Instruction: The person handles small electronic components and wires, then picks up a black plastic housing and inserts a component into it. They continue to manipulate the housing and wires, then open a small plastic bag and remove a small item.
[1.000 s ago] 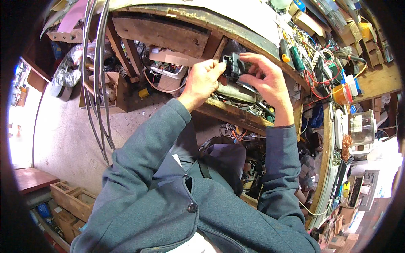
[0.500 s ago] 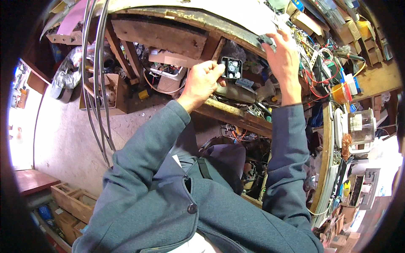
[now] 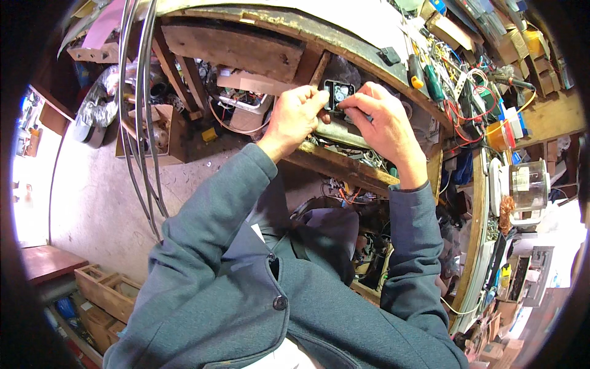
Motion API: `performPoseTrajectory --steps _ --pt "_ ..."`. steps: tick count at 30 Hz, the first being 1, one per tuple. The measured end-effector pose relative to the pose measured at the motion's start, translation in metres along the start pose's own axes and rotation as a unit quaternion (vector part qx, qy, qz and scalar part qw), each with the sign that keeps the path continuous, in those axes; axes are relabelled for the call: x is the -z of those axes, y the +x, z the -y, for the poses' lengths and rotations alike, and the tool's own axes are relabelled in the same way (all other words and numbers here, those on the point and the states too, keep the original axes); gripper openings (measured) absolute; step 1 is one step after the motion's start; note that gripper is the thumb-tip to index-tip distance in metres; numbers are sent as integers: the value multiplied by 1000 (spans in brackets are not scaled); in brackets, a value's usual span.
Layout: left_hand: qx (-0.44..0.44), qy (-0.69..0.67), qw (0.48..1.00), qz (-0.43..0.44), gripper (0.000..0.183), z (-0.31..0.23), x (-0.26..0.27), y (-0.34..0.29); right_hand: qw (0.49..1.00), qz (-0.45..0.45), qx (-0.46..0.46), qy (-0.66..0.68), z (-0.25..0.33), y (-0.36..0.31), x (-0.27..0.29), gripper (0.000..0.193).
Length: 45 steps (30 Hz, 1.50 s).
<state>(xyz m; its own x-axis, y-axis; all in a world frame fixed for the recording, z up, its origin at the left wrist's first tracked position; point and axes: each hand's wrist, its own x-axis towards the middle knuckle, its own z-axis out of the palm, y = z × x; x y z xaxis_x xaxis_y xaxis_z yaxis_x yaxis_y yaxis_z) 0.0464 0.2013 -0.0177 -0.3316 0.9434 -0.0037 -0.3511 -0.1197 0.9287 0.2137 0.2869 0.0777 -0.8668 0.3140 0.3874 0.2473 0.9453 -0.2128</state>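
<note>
My left hand [image 3: 296, 118] grips a small square black housing [image 3: 339, 93] by its left side, between thumb and fingers. Its open face shows round, pale, gear-like parts inside. From the right, my right hand [image 3: 382, 121] reaches to the lower right edge of the housing, thumb and forefinger pinched together there. Whatever those fingertips hold, if anything, is too small to make out. On the bench edge beyond my right hand lies a loose black piece [image 3: 388, 56], touched by neither hand.
The wooden workbench [image 3: 270, 23] curves across the far side, with screwdrivers [image 3: 434, 85] and tangled wires [image 3: 476, 92] at its right. Black cables [image 3: 147, 117] hang at the left. Below the bench stand a cardboard box [image 3: 169, 147] and a white tray [image 3: 261, 111] of parts.
My right hand has left the black piece on the bench edge and come down and left to the housing. My left hand has stayed in place, still gripping the housing.
</note>
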Motion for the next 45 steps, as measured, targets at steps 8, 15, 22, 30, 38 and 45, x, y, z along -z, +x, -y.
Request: performPoseTrajectory --steps 8,15,22,30,38,45 --pt "-7 15 1000 8 24 1 1 0 994 22 56 -94 0 11 0 8" --pt "-19 29 999 12 24 5 2 2 986 36 78 -142 4 16 -4 3" --pt "-11 30 999 3 23 3 1 1 987 1 68 -147 4 11 -8 6" --pt "-12 25 1000 1 23 1 0 0 998 -16 15 -65 3 4 -3 11" --pt "-1 7 1000 8 23 0 0 0 996 -16 60 -65 2 5 -2 5" --pt "-14 41 999 20 30 -1 2 -1 991 19 103 -88 -3 16 0 1"
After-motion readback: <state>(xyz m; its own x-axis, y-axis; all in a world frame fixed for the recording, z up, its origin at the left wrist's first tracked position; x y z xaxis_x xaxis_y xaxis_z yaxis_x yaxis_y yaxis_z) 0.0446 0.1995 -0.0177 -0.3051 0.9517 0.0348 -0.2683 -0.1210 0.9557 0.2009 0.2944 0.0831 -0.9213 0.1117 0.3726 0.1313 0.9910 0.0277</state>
